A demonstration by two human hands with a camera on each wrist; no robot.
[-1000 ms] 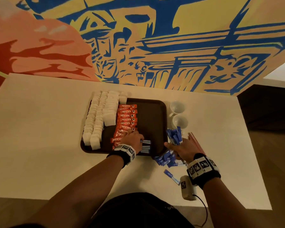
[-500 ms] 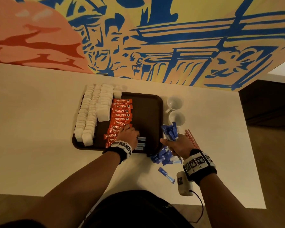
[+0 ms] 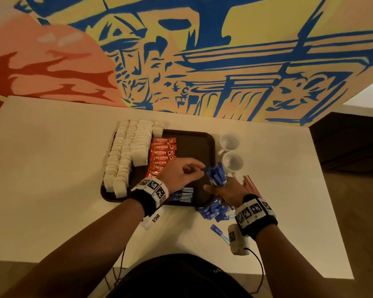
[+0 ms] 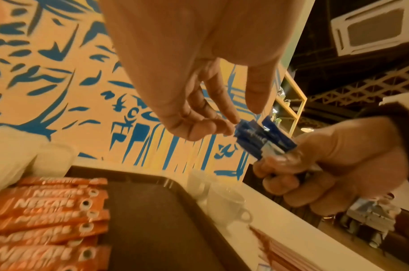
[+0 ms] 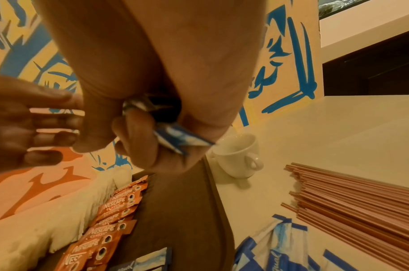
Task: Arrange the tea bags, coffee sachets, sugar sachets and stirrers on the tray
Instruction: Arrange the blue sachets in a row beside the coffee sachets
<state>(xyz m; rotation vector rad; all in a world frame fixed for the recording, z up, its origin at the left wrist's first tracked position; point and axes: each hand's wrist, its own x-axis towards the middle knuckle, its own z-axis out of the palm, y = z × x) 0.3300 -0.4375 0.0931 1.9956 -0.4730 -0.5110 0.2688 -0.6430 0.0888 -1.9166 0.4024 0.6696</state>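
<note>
Furthest to the left of both hands, the white tea bags [image 3: 125,160] stand in packed rows along the left side of the brown tray [image 3: 194,138], some overhanging its far left corner. Next to them, still left of the hands, the orange coffee sachets [image 3: 163,152] lie in a column, each one overlapping the next; the near end of the column is hidden beneath the left hand [image 3: 182,174].

That hand hovers over the middle of the tray with its fingers curled, thumb and fingertips [image 4: 212,126] meeting at the top edge of the bunch of blue sugar sachets [image 3: 215,176]; the wrist view shows them touching the tip of one sachet, though whether it is firmly pinched cannot be told. Just below its wrist, a few sugar sachets on the tray [image 3: 182,195] lie flat near the front rim.

The right hand [image 3: 227,191] is closed in a fist round the lower end of the bunch, holding it upright over the tray's right edge. Directly beneath that hand a loose heap of sugar sachets [image 3: 213,211] lies on the white table [image 3: 52,168]. Beyond it stand two white cups [image 3: 232,152], and just to its right lies a bundle of pink stirrers [image 5: 361,201].
</note>
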